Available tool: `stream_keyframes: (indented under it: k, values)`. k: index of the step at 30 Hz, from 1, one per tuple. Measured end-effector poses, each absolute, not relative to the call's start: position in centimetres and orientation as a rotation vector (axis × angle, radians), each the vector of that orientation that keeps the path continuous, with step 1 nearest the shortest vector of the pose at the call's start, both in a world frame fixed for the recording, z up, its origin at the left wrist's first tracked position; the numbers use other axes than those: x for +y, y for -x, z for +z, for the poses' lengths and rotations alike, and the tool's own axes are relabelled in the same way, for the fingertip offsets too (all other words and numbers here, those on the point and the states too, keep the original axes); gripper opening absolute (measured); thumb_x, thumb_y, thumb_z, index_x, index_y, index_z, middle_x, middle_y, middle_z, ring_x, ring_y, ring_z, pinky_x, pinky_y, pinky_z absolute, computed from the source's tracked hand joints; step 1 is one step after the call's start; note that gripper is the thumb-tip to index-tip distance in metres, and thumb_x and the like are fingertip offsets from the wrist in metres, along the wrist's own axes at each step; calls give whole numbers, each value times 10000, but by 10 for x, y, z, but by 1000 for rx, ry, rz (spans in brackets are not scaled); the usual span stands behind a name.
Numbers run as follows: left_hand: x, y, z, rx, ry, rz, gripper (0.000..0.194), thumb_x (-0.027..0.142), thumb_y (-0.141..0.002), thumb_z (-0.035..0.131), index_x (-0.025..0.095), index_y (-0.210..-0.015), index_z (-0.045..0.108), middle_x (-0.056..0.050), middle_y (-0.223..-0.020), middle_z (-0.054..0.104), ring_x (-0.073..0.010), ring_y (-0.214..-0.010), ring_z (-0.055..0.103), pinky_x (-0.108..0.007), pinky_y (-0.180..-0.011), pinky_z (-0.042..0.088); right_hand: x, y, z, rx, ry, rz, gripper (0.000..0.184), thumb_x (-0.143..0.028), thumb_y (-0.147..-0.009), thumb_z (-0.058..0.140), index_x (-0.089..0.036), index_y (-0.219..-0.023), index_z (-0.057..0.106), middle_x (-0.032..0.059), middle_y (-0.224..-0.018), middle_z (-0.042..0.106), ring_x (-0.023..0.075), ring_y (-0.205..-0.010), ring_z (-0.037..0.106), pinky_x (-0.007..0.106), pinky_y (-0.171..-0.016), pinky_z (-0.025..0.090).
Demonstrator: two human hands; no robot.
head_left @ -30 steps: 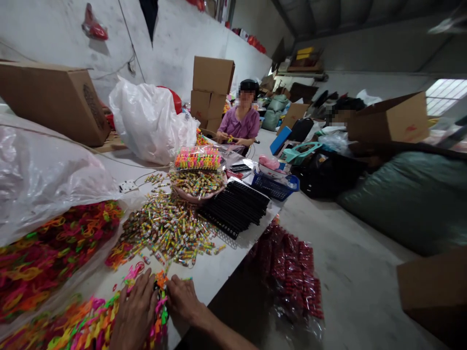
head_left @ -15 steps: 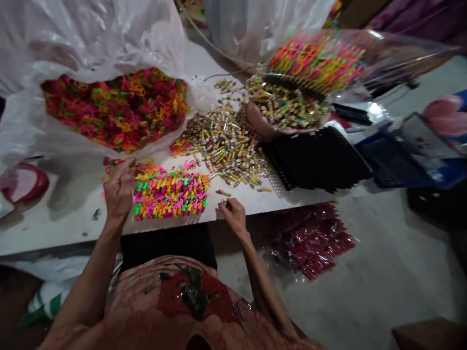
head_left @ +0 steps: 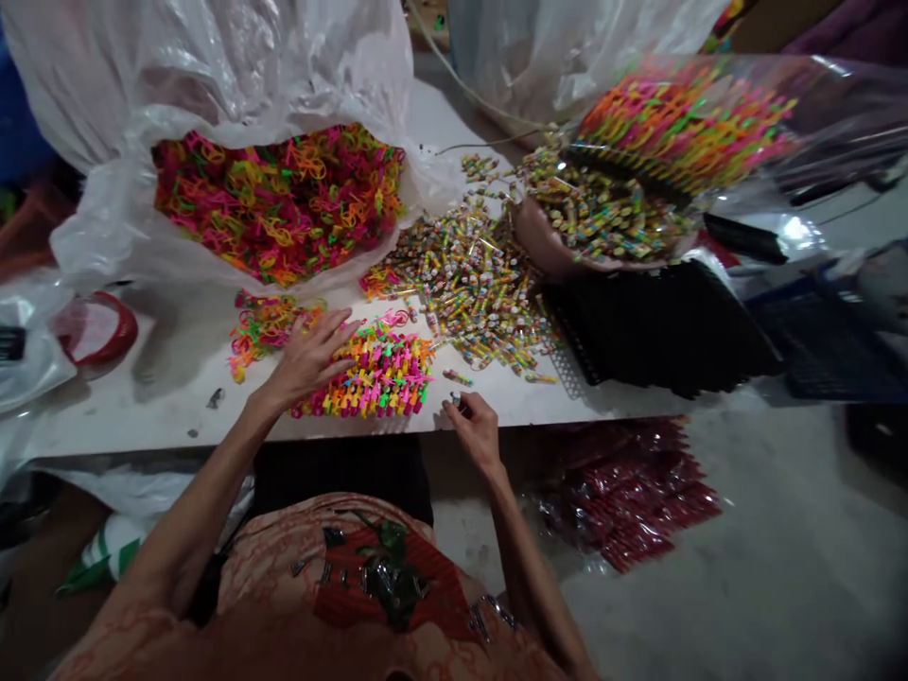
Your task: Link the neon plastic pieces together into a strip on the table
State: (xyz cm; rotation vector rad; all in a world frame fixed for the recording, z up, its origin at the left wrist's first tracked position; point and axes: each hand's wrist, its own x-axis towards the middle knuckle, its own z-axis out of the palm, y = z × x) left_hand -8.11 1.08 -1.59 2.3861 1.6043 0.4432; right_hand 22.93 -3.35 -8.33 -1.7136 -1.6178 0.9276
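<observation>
1. A block of bright plastic pieces [head_left: 390, 374], set in close rows of pink, yellow, green and orange, lies near the front edge of the white table [head_left: 166, 402].
2. The left hand [head_left: 312, 355] lies palm down across the block's left end, its fingers extended and slightly parted; it has hold of nothing that shows, though what is under the palm is hidden.
3. The right hand [head_left: 477, 430] is at the table's edge, just right of the block and apart from it. Its thumb and forefinger are nearly closed on a small piece [head_left: 455, 399], too small to make out well.
4. Just beyond that hand lies a single patterned tube [head_left: 458, 377].
5. Loose plastic loops [head_left: 262, 326] lie beyond the left hand, in front of an open white bag [head_left: 234, 66] filled with more of them.
6. A heap of patterned tubes [head_left: 475, 284] spreads right of the bag, beside a pinkish bowl [head_left: 539, 236] full of tubes.
7. A clear-wrapped bundle [head_left: 688, 128] rests on the bowl; black strips [head_left: 667, 326] lie in front.
8. Below the table are red packs [head_left: 631, 501] in clear plastic.
</observation>
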Motion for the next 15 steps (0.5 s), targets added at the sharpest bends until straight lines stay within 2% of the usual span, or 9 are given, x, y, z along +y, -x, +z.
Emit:
stream_keyframes:
  k: [3, 7, 10, 12, 15]
  values:
    - [34, 68, -14, 1419, -2457, 348, 507, 469, -966, 440, 218, -1402, 504, -166, -1498, 467, -295, -1386, 441, -541, -1143, 250, -32, -229, -82, -1595, 1708, 941, 217, -379, -789, 580, -181, -708, 614, -15, -682, 549, 113, -609, 436, 250, -600, 345]
    - [46, 49, -15, 1416, -2344, 636, 468, 453, -981, 396, 212, -1345, 562, -142, -1422, 559, -260, -1310, 526, -472, -1079, 365, -24, -233, -78, -1531, 1745, 956, 214, -369, -799, 570, -174, -792, 658, 7, -746, 613, 118, -613, 448, 254, -606, 361]
    - [53, 30, -11, 1396, -2274, 778, 436, 430, -962, 433, 196, -1281, 614, -132, -1324, 640, -257, -1246, 580, -452, -1031, 410, -7, -230, -72, -1560, 1809, 918, 189, -328, -810, 565, -171, -820, 670, 19, -786, 633, 127, -649, 486, 250, -633, 371]
    - [58, 12, -7, 1347, -2294, 767, 400, 395, -946, 461, 192, -1238, 644, -128, -1292, 661, -260, -1222, 597, -461, -1029, 402, 10, -222, -67, -1657, 1870, 878, 169, -315, -821, 576, -176, -809, 671, 24, -798, 647, 138, -699, 523, 248, -660, 369]
    - [60, -12, -1, 1327, -2318, 755, 353, 349, -931, 478, 204, -1189, 672, -114, -1270, 677, -253, -1213, 605, -483, -1072, 348, 37, -206, -58, -1841, 2004, 862, 219, -381, -853, 585, -187, -838, 687, 43, -839, 679, 167, -775, 572, 255, -667, 352]
